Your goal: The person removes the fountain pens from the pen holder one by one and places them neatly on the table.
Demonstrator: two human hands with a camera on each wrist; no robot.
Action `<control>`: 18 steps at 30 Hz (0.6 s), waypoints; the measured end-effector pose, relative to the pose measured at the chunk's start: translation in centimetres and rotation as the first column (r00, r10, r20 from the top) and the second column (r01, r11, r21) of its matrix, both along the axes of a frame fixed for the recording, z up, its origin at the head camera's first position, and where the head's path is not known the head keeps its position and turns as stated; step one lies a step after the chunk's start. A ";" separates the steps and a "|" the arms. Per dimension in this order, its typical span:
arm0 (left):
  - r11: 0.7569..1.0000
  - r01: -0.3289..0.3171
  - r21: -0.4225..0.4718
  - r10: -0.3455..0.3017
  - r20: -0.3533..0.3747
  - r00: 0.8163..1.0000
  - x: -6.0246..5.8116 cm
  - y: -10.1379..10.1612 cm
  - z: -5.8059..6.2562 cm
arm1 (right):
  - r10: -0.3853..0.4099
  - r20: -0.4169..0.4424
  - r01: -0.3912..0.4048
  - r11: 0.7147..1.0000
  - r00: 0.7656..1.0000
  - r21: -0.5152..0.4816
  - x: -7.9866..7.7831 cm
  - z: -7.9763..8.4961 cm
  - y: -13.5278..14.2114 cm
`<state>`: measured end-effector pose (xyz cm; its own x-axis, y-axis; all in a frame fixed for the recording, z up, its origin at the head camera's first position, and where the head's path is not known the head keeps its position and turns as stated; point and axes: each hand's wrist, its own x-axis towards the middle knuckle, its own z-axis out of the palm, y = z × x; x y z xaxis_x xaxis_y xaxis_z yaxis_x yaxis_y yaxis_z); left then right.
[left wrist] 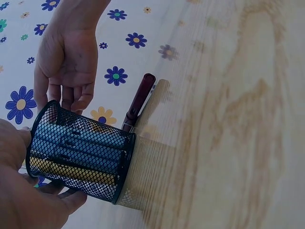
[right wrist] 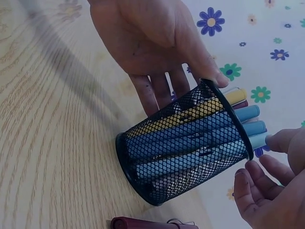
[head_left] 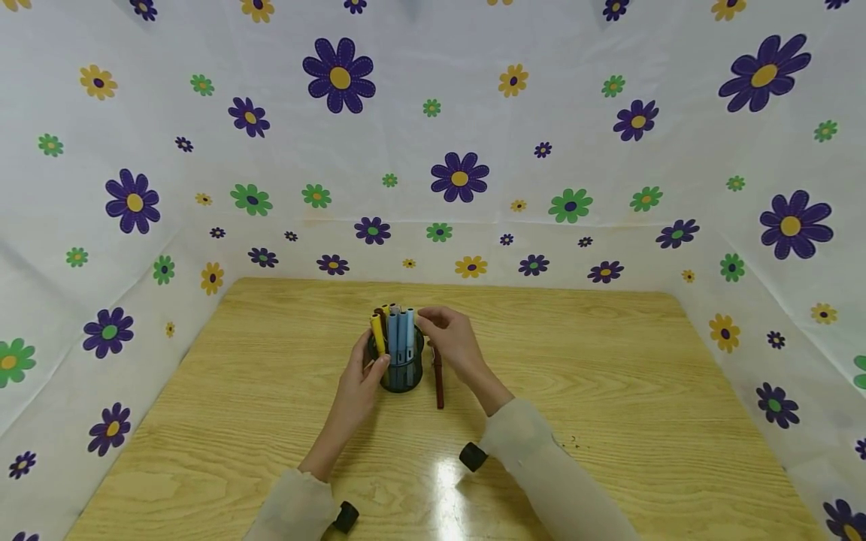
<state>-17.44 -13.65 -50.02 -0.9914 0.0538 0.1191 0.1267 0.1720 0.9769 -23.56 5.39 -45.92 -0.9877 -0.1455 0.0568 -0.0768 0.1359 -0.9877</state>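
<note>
Fingers of the left hand (head_left: 357,382) curl round the mesh cup (head_left: 401,382), thumb near its rim; those of the right hand (head_left: 452,338) are loosely bent and parted, the thumb by the tip of a light-blue marker (head_left: 410,334). The pale wooden worktop (head_left: 271,376) carries the cup, upright. It is probably stiff, light for its size, steadiest held round its wall. Beside it lies a dark red marker (head_left: 439,383), likely smooth and rigid, best pinched mid-barrel.
</note>
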 end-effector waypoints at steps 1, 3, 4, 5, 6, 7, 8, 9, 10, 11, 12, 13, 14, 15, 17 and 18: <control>1.000 0.000 0.001 0.000 0.000 1.000 0.0 0.0 0.0 | 0.003 0.004 -0.003 1.000 1.000 0.002 0.0 0.0 -0.1; 1.000 -0.001 0.004 0.001 0.002 1.000 0.0 0.0 0.1 | 0.004 0.005 -0.004 1.000 1.000 0.014 -0.1 -0.1 -0.2; 1.000 -0.002 0.007 0.002 0.002 1.000 0.0 0.0 0.1 | 0.004 0.005 -0.005 1.000 1.000 0.020 -0.1 -0.1 -0.3; 1.000 -0.003 0.008 0.003 0.001 1.000 0.0 0.0 0.1 | 0.006 0.006 -0.006 1.000 1.000 0.025 -0.2 -0.1 -0.4; 1.000 -0.003 0.007 0.003 0.002 1.000 0.0 0.0 0.1 | 0.006 0.009 -0.006 1.000 1.000 0.026 -0.2 -0.1 -0.4; 1.000 -0.003 0.005 0.003 0.003 1.000 -0.1 0.0 0.1 | 0.007 0.011 -0.007 1.000 1.000 0.027 -0.2 -0.1 -0.5; 1.000 -0.004 0.003 0.004 0.004 1.000 -0.1 0.0 0.1 | 0.009 0.012 -0.009 1.000 1.000 0.029 -0.3 -0.2 -0.5; 1.000 -0.005 0.004 0.005 0.005 1.000 -0.1 0.0 0.2 | 0.011 0.014 -0.011 0.999 1.000 0.031 -0.3 -0.2 -0.6; 1.000 -0.005 0.005 0.005 0.006 1.000 -0.1 0.0 0.2 | 0.014 0.014 -0.015 0.999 1.000 0.035 -0.3 -0.2 -0.6; 1.000 -0.004 0.005 0.004 0.006 1.000 0.0 0.0 0.1 | 0.018 0.011 -0.018 0.999 1.000 0.044 -0.3 -0.3 -0.6; 1.000 -0.004 0.005 0.004 0.007 1.000 0.0 0.0 0.1 | 0.022 0.007 -0.022 0.998 1.000 0.051 -0.4 -0.3 -0.6; 1.000 -0.004 0.004 0.004 0.007 1.000 0.0 0.0 0.1 | 0.027 -0.001 -0.027 0.998 1.000 0.062 -0.4 -0.3 -0.7; 1.000 -0.003 0.004 0.003 0.008 1.000 0.0 0.0 0.1 | 0.034 -0.008 -0.033 0.997 0.999 0.071 -0.4 -0.4 -0.7; 1.000 -0.003 0.004 0.003 0.008 1.000 0.0 0.0 0.1 | 0.039 -0.015 -0.038 0.996 0.999 0.078 -0.4 -0.4 -0.7; 1.000 -0.001 -0.002 0.001 0.004 1.000 0.0 0.0 0.0 | 0.052 -0.033 -0.049 0.995 0.998 0.089 -0.4 -0.4 -0.8; 1.000 -0.002 -0.002 0.002 0.006 1.000 0.0 0.0 0.0 | 0.058 -0.034 -0.054 0.995 0.998 0.087 -0.4 -0.5 -0.8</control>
<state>-17.48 -13.69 -50.02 -0.9922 0.0525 0.1126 0.1202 0.1744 0.9773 -23.99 4.54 -46.40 -0.9754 -0.2064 0.0779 -0.1228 0.2151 -0.9688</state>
